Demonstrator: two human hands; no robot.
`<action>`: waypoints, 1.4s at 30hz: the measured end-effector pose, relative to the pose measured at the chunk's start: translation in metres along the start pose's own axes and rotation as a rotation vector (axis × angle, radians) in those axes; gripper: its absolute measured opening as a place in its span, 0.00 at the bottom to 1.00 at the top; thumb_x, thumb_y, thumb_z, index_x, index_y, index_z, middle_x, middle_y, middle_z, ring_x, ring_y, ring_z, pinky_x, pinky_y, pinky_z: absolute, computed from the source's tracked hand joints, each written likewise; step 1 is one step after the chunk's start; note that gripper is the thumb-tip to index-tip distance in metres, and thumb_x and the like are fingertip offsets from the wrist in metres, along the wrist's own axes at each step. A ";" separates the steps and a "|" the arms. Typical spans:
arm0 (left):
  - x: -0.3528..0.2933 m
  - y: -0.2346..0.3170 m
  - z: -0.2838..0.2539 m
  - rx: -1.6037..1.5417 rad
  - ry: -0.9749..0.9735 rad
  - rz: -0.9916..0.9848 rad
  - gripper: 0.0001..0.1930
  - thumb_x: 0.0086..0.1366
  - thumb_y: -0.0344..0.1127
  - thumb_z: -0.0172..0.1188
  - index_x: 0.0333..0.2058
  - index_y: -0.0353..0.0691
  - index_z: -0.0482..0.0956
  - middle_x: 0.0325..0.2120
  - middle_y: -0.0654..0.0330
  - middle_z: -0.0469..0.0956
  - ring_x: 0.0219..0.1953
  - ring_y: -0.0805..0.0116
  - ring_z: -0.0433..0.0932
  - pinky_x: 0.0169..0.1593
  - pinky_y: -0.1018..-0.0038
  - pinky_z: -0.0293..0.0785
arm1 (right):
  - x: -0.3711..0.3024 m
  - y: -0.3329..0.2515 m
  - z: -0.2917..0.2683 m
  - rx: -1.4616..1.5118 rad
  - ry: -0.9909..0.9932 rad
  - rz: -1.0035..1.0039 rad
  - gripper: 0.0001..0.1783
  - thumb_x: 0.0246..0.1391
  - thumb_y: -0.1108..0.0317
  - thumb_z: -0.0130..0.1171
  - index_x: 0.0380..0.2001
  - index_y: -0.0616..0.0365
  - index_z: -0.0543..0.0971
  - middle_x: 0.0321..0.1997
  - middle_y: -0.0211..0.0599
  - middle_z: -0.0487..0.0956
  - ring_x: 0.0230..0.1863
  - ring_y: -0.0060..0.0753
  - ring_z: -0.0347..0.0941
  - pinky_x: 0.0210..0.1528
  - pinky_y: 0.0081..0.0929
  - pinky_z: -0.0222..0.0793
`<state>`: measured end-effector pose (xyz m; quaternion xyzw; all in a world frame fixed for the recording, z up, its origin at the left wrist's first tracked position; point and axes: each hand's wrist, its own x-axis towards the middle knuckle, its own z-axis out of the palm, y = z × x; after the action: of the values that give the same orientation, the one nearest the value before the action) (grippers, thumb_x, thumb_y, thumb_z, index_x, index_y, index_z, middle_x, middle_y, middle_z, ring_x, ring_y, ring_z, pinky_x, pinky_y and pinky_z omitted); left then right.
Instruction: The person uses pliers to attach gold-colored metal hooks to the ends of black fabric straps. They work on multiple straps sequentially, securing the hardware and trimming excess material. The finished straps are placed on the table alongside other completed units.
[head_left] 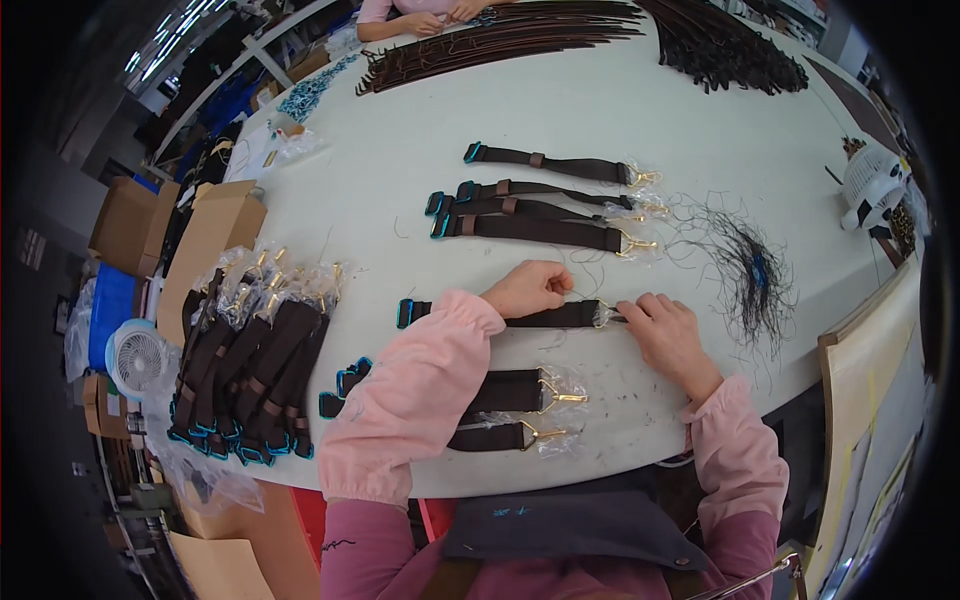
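A dark brown strap (pixel 555 315) lies across the table in front of me, with a blue-edged buckle (pixel 405 313) at its left end and a plastic-wrapped metal hook (pixel 604 314) at its right. Just above the strap, my left hand (pixel 532 289) is closed in a pinch, with fine thread curving from its fingertips. Beside the hook, my right hand (pixel 662 335) is closed around a small dark pointed tool, mostly hidden by the fingers. Its tip points at the strap's hook end. My left sleeve covers part of the strap.
Several finished-looking straps (pixel 540 230) lie beyond my hands, and others (pixel 510 390) nearer me. A strap pile (pixel 255 370) sits left. Loose dark threads (pixel 755 270) heap at right, near a white fan (pixel 875 180). Across the table, a person's hands (pixel 445 18) work by long brown strips (pixel 500 40).
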<state>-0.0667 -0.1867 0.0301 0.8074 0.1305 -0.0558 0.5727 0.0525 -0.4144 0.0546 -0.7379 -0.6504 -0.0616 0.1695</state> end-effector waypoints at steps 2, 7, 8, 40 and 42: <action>-0.006 -0.007 0.006 0.203 0.018 0.135 0.10 0.53 0.27 0.56 0.36 0.35 0.72 0.27 0.60 0.74 0.27 0.75 0.71 0.30 0.77 0.70 | 0.002 0.007 -0.005 0.055 -0.011 0.020 0.16 0.42 0.69 0.60 0.38 0.53 0.72 0.29 0.31 0.70 0.30 0.34 0.71 0.29 0.31 0.66; -0.020 0.022 0.016 0.553 0.052 0.214 0.18 0.49 0.34 0.62 0.39 0.38 0.70 0.32 0.58 0.72 0.34 0.63 0.73 0.38 0.71 0.69 | 0.001 -0.017 -0.017 0.202 -0.072 0.165 0.15 0.44 0.68 0.59 0.38 0.55 0.71 0.29 0.33 0.70 0.31 0.36 0.72 0.29 0.33 0.66; -0.022 0.027 0.022 0.576 0.051 0.272 0.19 0.49 0.36 0.63 0.39 0.38 0.69 0.33 0.57 0.72 0.36 0.61 0.73 0.39 0.69 0.69 | 0.001 -0.021 -0.015 0.191 -0.089 0.155 0.15 0.44 0.68 0.60 0.37 0.56 0.71 0.30 0.33 0.71 0.31 0.36 0.73 0.29 0.34 0.67; -0.010 0.014 0.045 0.641 0.025 0.370 0.10 0.52 0.28 0.58 0.31 0.35 0.67 0.26 0.53 0.71 0.32 0.51 0.72 0.36 0.62 0.67 | -0.009 -0.026 -0.016 0.239 -0.251 0.330 0.14 0.49 0.63 0.55 0.34 0.59 0.65 0.25 0.43 0.75 0.26 0.47 0.73 0.27 0.40 0.65; -0.011 0.013 0.045 0.648 0.006 0.393 0.10 0.52 0.27 0.57 0.32 0.35 0.66 0.26 0.52 0.70 0.32 0.51 0.72 0.34 0.62 0.68 | -0.013 -0.027 -0.007 0.212 -0.248 0.283 0.13 0.49 0.64 0.55 0.33 0.59 0.66 0.27 0.43 0.75 0.27 0.48 0.73 0.28 0.40 0.66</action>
<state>-0.0707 -0.2347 0.0294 0.9565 -0.0497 0.0192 0.2869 0.0248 -0.4262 0.0621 -0.8017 -0.5591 0.1229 0.1720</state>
